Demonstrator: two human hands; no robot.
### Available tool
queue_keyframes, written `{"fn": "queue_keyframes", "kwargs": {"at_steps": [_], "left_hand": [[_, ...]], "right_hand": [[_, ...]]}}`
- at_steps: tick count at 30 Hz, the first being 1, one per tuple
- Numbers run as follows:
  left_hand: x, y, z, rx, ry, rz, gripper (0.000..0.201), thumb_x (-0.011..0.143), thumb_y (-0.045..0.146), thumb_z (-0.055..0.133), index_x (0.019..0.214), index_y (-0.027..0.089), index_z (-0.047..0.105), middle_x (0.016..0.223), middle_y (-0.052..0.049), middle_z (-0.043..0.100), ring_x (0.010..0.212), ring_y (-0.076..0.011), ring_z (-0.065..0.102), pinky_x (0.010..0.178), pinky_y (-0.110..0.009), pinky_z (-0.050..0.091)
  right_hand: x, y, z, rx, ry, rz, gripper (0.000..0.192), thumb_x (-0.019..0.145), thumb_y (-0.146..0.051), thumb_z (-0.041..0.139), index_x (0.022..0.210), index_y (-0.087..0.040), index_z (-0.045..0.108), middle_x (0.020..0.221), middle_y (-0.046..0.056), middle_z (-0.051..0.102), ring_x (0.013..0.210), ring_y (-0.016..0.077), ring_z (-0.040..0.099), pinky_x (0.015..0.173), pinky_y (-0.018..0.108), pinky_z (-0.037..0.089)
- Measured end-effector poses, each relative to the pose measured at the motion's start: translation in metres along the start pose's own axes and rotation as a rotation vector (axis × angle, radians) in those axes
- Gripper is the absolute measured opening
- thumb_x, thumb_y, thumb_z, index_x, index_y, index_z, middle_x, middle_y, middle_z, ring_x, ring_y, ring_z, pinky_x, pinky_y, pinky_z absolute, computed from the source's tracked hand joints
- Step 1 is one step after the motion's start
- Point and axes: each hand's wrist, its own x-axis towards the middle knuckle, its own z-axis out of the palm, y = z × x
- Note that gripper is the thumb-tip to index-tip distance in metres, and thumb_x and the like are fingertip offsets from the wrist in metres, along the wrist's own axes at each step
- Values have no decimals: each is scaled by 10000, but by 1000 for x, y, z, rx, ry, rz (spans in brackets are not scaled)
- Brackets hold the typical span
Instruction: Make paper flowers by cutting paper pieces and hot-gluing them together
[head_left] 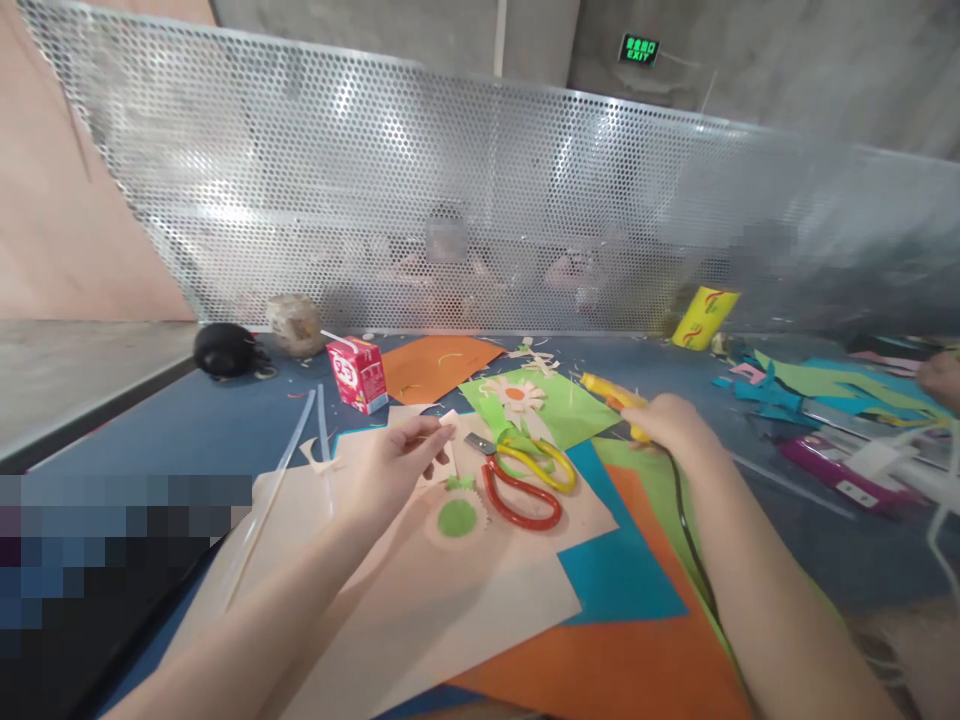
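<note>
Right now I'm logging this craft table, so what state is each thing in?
left hand: pinching a small pale paper piece
right hand: gripping a yellow glue gun, nozzle pointing away
scissors: lying flat, blades closed
drink carton: upright, straw in
paper flower: flat on green paper
green disc: flat on beige paper
yellow tube: leaning

Single view, worn at head height, looking forward and down across a blue table (187,420) strewn with coloured paper. Close over both forearms, left hand (394,460) and right hand (671,425) near frame centre. Facing a perforated metal screen (480,190) along the table's far edge, concrete wall and green exit sign (638,49) beyond. Wide, curved lens.
</note>
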Motion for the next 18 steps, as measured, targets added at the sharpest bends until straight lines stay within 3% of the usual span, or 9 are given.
{"fn": "queue_keyframes", "kwargs": {"at_steps": [3,6,9,13,15,18], "left_hand": [[1,0,0,-160,33,-18,227,674,350,640,781,153,603,567,25,538,499,-83,486,464,-208,381],[1,4,0,-291,56,-14,309,640,302,677,896,161,575,610,31,552,521,-85,508,440,-199,375],[1,7,0,-318,32,12,379,673,289,654,1017,177,541,597,43,533,524,-80,500,447,-196,382],[1,7,0,-319,24,16,358,699,296,628,1018,166,528,582,40,519,543,-90,513,463,-205,413],[1,6,0,-320,12,6,351,702,295,619,1015,166,525,594,34,521,574,-101,526,472,-212,428],[0,6,1,-293,-40,5,367,712,282,600,1058,191,519,601,38,512,616,-110,539,492,-216,444]], "right_hand": [[-2,-6,0,292,0,-43,182,657,-276,582,784,-146,567,574,27,570,490,150,588,440,243,467],[-6,-14,0,561,-99,-94,166,730,-269,530,848,-155,557,544,-33,493,450,90,540,479,208,489],[-11,-21,4,736,-188,-142,159,789,-287,468,855,-167,548,557,-39,469,466,88,548,502,212,499],[-17,-24,13,954,-246,-275,194,754,-287,529,924,-196,519,776,21,588,597,134,628,508,232,504],[-18,-23,16,943,-241,-345,240,722,-285,567,938,-194,512,858,48,613,604,144,635,466,221,482],[-16,-20,16,622,-50,-412,292,682,-291,609,935,-189,508,894,59,624,514,129,605,394,207,423]]}}
